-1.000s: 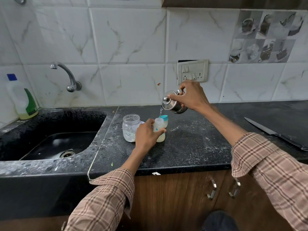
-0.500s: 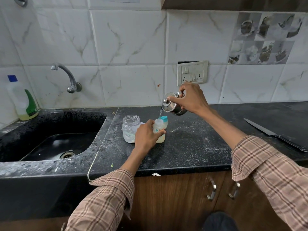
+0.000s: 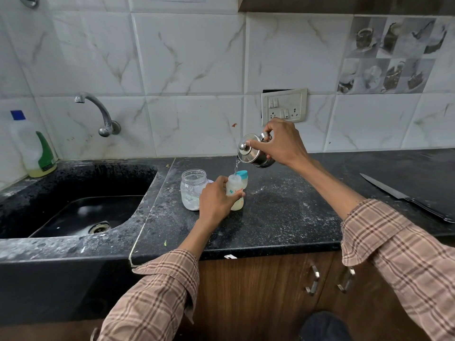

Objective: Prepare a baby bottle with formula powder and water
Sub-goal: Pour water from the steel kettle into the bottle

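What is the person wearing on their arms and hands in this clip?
Both hands, left hand and right hand, are bare, with no gloves. Each arm has a tan plaid shirt sleeve with brown and white lines, pushed up the forearm, cuffs loose.

I saw my left hand gripping the baby bottle upright on the counter, my right hand tilting a steel kettle, water streaming in, glass jar just left.

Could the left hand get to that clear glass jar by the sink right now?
Probably, but not freely. The glass jar stands right beside the left hand with nothing between them, yet that hand is wrapped around the baby bottle while the right hand pours from the steel kettle.
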